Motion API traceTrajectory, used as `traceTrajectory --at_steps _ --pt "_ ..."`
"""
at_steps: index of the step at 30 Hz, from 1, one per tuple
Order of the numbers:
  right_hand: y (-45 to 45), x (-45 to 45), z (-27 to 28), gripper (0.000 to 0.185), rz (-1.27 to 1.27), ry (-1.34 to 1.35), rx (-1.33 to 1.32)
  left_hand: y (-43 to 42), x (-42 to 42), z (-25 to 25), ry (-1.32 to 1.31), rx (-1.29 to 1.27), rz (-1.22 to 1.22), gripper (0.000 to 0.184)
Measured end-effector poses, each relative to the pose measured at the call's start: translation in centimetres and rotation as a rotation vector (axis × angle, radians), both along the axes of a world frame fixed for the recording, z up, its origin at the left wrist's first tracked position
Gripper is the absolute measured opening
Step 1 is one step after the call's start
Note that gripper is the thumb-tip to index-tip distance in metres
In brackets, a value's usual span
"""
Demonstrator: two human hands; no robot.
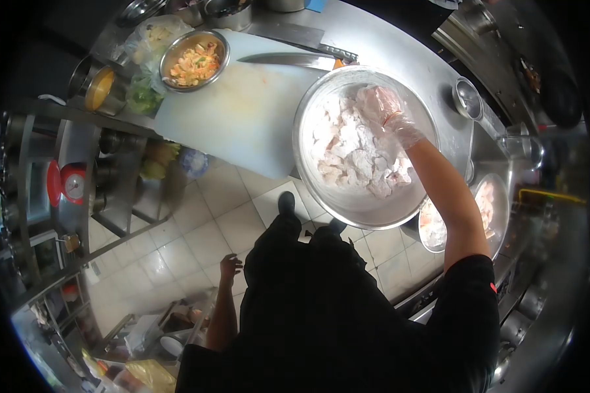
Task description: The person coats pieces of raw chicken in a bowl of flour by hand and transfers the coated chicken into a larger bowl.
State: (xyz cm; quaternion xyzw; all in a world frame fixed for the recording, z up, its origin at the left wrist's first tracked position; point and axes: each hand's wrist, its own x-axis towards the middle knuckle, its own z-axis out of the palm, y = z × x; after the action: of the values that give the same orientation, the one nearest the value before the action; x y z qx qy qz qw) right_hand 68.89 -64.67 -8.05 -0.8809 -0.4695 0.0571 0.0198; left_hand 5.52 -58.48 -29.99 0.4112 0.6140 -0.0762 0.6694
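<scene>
Reaching into a wide, round, silvery metal bowl [364, 209], the right hand [385, 110] in a clear plastic glove is among white, powder-coated pieces [364, 154]; its fingers look curled, their grip unclear. The bare left hand [231, 267], loosely half-open and unladen, hangs above the pale tiled floor [210, 190]. A white, rectangular cutting board [236, 111] adjoins the bowl.

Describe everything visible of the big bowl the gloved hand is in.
The big bowl is round, wide and silvery, apparently metal, with a thin rim. White powder dusts its inside, where powdery pale pieces lie. It sits open side up at the edge of the counter, beside the cutting board. The right hand reaches into it.
</scene>
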Motion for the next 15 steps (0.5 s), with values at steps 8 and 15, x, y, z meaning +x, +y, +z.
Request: traceTrajectory --at_steps 8,15 --pt "0.1 -0.2 1.5 0.032 -0.144 0.128 -0.021 1.4 -0.2 -0.5 0.042 -0.011 -0.085 0.027" --pt "1.4 -1.2 -0.8 0.024 -0.337 0.010 -0.060 2.8 3.5 0.0 -0.150 0.058 -0.057 0.027"
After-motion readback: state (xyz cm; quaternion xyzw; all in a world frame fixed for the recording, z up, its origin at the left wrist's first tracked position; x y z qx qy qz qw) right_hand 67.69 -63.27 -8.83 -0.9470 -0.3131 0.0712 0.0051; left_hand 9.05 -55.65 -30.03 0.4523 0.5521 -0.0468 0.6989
